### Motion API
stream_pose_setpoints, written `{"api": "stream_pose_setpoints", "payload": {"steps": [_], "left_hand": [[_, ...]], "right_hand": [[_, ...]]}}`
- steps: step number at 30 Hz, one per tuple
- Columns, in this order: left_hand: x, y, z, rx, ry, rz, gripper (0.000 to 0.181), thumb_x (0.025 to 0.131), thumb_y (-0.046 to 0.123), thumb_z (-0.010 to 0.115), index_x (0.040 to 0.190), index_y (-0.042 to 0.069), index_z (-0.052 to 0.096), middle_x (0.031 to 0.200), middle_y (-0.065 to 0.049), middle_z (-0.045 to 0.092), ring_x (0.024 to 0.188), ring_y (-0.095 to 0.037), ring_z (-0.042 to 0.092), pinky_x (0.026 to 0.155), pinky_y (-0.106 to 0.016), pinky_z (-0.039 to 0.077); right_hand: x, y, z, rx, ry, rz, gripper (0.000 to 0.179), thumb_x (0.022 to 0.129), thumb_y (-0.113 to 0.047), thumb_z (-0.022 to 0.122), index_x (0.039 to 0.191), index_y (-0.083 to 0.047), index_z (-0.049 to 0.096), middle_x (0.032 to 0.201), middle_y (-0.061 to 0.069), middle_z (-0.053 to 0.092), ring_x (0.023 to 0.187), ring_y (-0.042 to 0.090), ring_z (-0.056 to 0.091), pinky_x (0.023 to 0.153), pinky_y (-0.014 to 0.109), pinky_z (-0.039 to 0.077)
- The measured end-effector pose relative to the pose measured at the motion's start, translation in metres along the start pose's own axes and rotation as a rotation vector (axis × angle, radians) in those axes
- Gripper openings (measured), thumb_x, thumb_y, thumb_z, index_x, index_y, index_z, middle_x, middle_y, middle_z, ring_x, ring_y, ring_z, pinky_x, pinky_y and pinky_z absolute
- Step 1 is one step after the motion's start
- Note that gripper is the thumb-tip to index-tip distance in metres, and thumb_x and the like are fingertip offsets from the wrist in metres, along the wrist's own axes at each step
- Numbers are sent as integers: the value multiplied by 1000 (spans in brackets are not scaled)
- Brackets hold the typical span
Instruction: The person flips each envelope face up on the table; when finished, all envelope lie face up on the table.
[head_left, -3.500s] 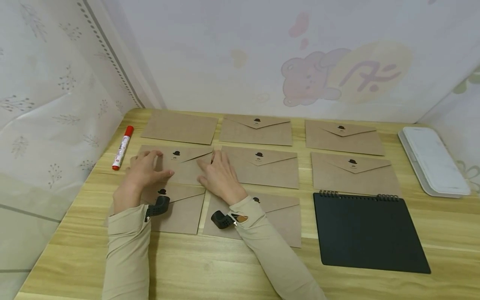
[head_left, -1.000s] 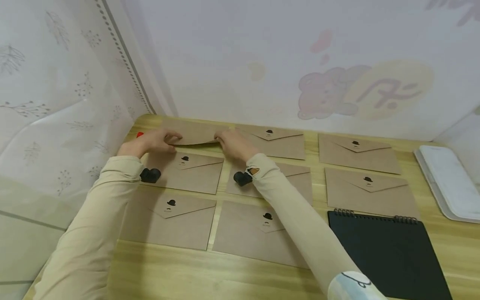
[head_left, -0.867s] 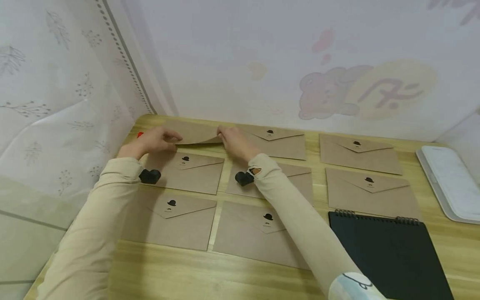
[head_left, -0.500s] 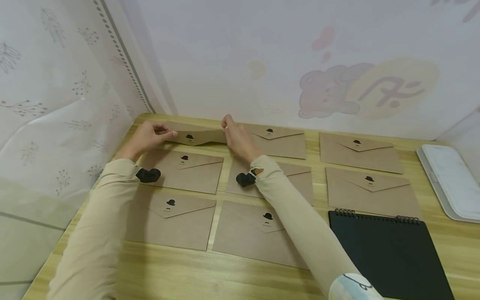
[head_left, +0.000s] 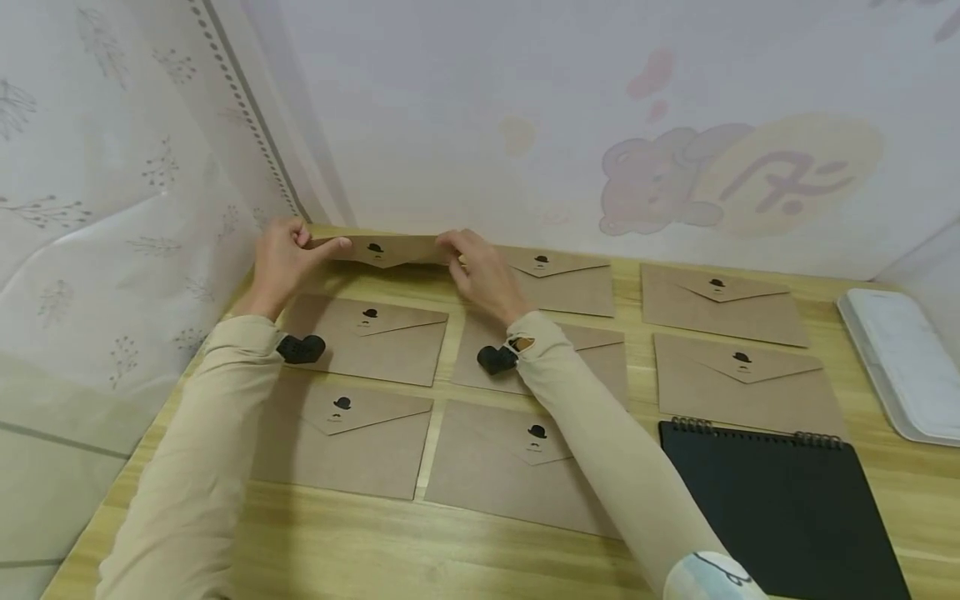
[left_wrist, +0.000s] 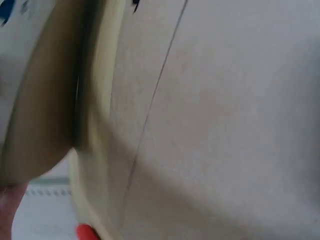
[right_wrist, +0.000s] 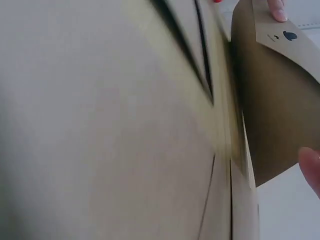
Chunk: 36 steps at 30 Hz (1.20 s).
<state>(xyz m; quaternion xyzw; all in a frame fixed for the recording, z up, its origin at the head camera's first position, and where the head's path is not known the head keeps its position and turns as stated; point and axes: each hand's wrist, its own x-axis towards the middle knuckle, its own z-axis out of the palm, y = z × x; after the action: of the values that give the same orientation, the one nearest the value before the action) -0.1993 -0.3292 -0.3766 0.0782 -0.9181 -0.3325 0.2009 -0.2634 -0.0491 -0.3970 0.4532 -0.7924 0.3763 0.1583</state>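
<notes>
At the back left of the table, a brown paper envelope [head_left: 397,248] is tilted up on edge, its pointed flap with a bowler-hat print facing me. My left hand [head_left: 279,265] grips its left end, thumb lying along the front. My right hand [head_left: 486,273] pinches the right end. In the right wrist view the envelope [right_wrist: 280,105] bows away from the table, with the right thumb [right_wrist: 310,167] at its edge and a left fingertip [right_wrist: 278,10] on the flap. The left wrist view shows the envelope [left_wrist: 40,105] blurred.
Several more envelopes lie flat in rows, such as one [head_left: 375,342] just in front and another [head_left: 558,283] to the right. A black spiral notebook [head_left: 780,508] overlaps the right side. Beyond it lies a white case [head_left: 903,362]. A red marker tip [left_wrist: 87,232] shows at left.
The hands moved from the middle-row envelope to the back-left one. That envelope, lying plain side up, has been lifted by its near edge and turned so its printed flap shows.
</notes>
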Motion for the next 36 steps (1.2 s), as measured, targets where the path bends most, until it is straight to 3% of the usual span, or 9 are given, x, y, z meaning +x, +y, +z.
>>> {"api": "stream_pose_setpoints", "payload": {"steps": [6,11,13,19,22,25,29,34,36], "left_hand": [[0,14,3,125,133,121,49,79,37,74,70,-1,43,82,-14,38,79,-28,38,71,-37,33],[1,11,7,221,113,235,36,83,23,72,83,-6,49,103,-23,39,99,-38,38,87,-45,35],[1,11,8,253,85,244,38,80,21,74,89,-6,49,109,-25,38,104,-39,36,91,-47,33],[2,11,8,344,57,208,49,74,22,80,100,-4,47,120,-26,38,97,-44,43,86,-52,36],[3,9,10,326,31,191,51,74,19,80,102,-4,45,124,-24,36,91,-43,47,80,-53,41],[4,8,14,287,-26,158,54,73,16,81,103,-6,42,127,-25,30,104,-43,42,89,-52,39],[5,9,19,279,-117,98,60,71,16,82,106,-8,40,134,-27,19,120,-45,28,99,-52,30],[9,11,25,323,-216,38,65,73,20,81,114,-9,40,142,-28,12,122,-50,26,95,-57,34],[9,11,27,329,-253,11,67,73,22,81,116,-9,40,144,-29,9,123,-51,24,96,-58,33]], "right_hand": [[0,-2,2,63,48,71,34,85,8,56,117,-2,61,96,10,60,80,17,55,71,24,47],[1,-5,2,25,22,97,38,84,8,58,121,-1,59,100,12,58,79,18,55,70,21,45],[2,-6,3,1,-9,112,40,85,6,59,124,-1,57,104,13,57,81,18,57,70,20,46],[5,-11,6,-57,-145,215,51,84,0,63,133,-4,49,114,12,50,81,14,60,66,16,46],[6,-13,9,-71,-178,299,56,83,-1,64,136,-6,47,117,13,47,78,12,56,63,17,45],[7,-14,14,-93,-212,354,58,82,-2,65,137,-5,45,118,16,45,82,14,52,67,20,45],[7,-13,21,-117,-247,378,49,85,-3,62,133,-2,50,115,18,47,89,20,48,76,26,44],[6,-11,25,-132,-246,427,34,89,-2,57,123,0,58,111,16,54,98,23,50,83,30,44],[7,-11,25,-145,-256,441,24,89,0,55,110,1,65,111,17,54,100,23,51,83,30,44]]}}
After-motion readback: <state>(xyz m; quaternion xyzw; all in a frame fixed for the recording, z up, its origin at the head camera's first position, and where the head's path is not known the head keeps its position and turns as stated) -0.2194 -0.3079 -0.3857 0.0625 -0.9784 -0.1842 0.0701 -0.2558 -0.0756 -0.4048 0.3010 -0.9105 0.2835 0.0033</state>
